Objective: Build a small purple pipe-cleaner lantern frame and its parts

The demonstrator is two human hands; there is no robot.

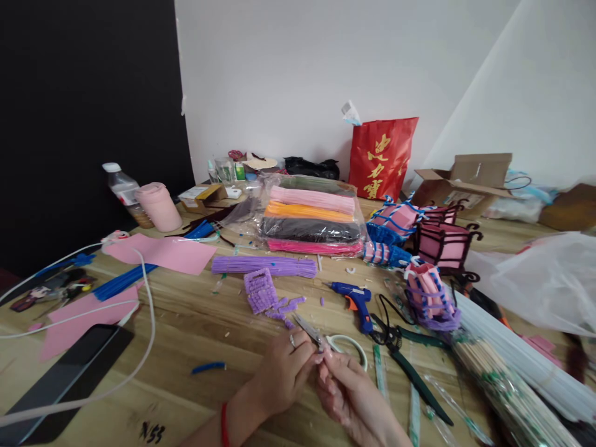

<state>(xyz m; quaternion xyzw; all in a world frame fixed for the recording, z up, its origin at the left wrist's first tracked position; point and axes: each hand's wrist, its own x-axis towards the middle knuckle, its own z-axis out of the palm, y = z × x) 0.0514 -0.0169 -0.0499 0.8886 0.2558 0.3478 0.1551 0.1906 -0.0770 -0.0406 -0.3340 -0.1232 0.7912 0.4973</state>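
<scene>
My left hand [289,363], wearing a ring and a red wrist band, meets my right hand [342,382] near the front of the table. The fingertips of both are pinched together; whatever lies between them is too small or too covered to name. Just beyond the fingers is a pair of scissors [348,347] with pale handles, partly hidden by the hands; I cannot tell whether they touch it. Past the blades are short purple pipe cleaner pieces [285,306] and a woven purple pipe cleaner panel [259,290]. A purple pipe cleaner bundle [264,266] lies behind.
To the right are a blue glue gun [352,298], pliers-like cutters [410,366], pink lantern-like crafts [431,292] and wrapped sticks [507,385]. Bagged pipe cleaners [311,214] and a red bag [384,155] stand behind. Leftward are a phone [69,372], white cable [151,323] and pink sheets [161,253].
</scene>
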